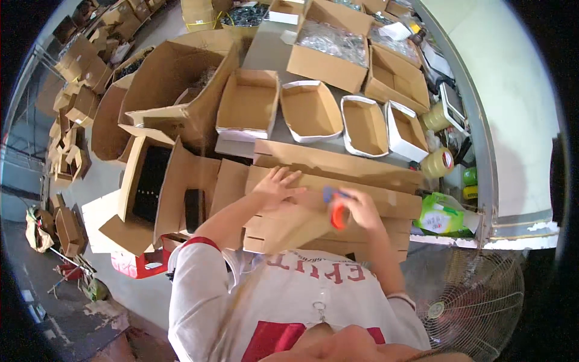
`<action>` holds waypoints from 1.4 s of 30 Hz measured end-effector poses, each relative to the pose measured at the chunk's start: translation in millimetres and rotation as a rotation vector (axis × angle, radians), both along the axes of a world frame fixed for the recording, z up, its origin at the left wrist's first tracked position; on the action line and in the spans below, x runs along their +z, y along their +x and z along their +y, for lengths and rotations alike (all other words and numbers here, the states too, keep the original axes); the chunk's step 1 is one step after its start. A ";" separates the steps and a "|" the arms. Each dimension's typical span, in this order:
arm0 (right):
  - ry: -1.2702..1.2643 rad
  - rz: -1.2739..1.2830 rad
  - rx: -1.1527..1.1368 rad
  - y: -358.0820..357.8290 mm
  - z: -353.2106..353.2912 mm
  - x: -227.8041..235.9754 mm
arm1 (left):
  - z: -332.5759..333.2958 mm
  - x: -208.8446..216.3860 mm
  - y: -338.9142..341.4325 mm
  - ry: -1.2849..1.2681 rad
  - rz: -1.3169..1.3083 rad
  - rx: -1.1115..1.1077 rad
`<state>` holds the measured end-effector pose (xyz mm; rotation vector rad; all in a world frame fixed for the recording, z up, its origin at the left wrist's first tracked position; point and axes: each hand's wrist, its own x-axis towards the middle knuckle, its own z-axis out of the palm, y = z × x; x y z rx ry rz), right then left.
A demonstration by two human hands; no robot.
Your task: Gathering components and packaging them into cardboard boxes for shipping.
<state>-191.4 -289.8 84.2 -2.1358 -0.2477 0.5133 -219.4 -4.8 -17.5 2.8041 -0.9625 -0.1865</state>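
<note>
Flat folded cardboard (338,178) lies across the work surface in front of me, its creases running left to right. My left hand (278,186) rests on it, palm down with the fingers stretched out. To its right, my right hand (360,208) is closed round a blue-and-orange tool (339,215) with a ring-like orange part. It looks like a tape dispenser, but motion smears its outline. A tan cardboard flap (298,229) lies between my hands and my body.
Beyond the cardboard stand several shallow boxes (247,71), and a large carton (329,75) of clear-wrapped items. An opened carton (125,178) with black contents is at left. Tape rolls (435,164) and a green-white pack (440,216) line the right edge; a fan (476,311) stands lower right.
</note>
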 end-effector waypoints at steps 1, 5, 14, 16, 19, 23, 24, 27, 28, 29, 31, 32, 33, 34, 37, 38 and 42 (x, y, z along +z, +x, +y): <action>0.056 -0.129 0.013 19.4 27.5 -5.6 | 3.1 -8.4 -2.4 -0.030 -0.064 0.010; -0.556 0.052 0.251 94.1 98.1 -22.7 | 8.6 -7.1 -1.0 -0.119 -0.115 0.028; -0.467 0.572 0.090 143.5 121.2 -44.2 | 17.3 -2.6 -5.6 -0.169 -0.079 0.043; -0.346 0.544 0.167 127.2 114.9 -36.2 | 17.8 -9.9 -5.7 -0.168 -0.091 0.040; -0.550 0.160 0.170 98.6 98.8 -51.2 | 14.1 -3.8 -1.2 -0.149 -0.099 0.003; -0.380 -0.215 0.075 -9.4 103.0 -23.8 | 14.5 -11.2 -3.3 -0.166 -0.048 0.035; -0.431 -0.106 0.060 -34.1 96.2 -22.2 | 13.0 -8.4 -2.9 -0.164 -0.046 0.029; -0.345 -0.244 0.063 -107.9 74.4 -29.4 | 10.3 5.8 0.1 -0.048 0.051 0.015; -0.351 -0.244 0.060 -119.4 68.1 -41.2 | 9.5 6.1 0.0 -0.044 0.054 0.005; -0.350 -0.240 0.052 -117.5 69.0 -49.9 | 8.7 6.8 -1.5 -0.006 0.043 0.006; -0.229 -0.242 -0.062 -103.5 73.6 -60.5 | 3.8 -11.4 -1.7 -0.094 -0.076 0.027; -0.224 -0.245 -0.065 -101.9 69.4 -64.6 | 0.4 -8.7 -0.6 -0.089 -0.079 0.024; -0.168 -0.138 -0.095 -100.6 63.5 -67.5 | -4.2 -5.4 1.3 -0.053 0.006 0.046; -0.110 -0.032 -0.123 -98.4 56.4 -71.6 | -10.1 -2.3 2.7 -0.017 0.091 0.068; 0.407 0.680 -0.455 -91.0 18.9 -92.8 | -38.9 -1.7 5.2 -0.044 0.056 0.053; 0.325 0.612 -0.416 -86.4 6.4 -100.9 | -50.1 -10.2 12.6 -0.070 0.052 0.039; -0.340 -0.400 -0.148 -73.2 24.2 -6.4 | -85.6 -23.3 19.8 0.114 0.004 0.172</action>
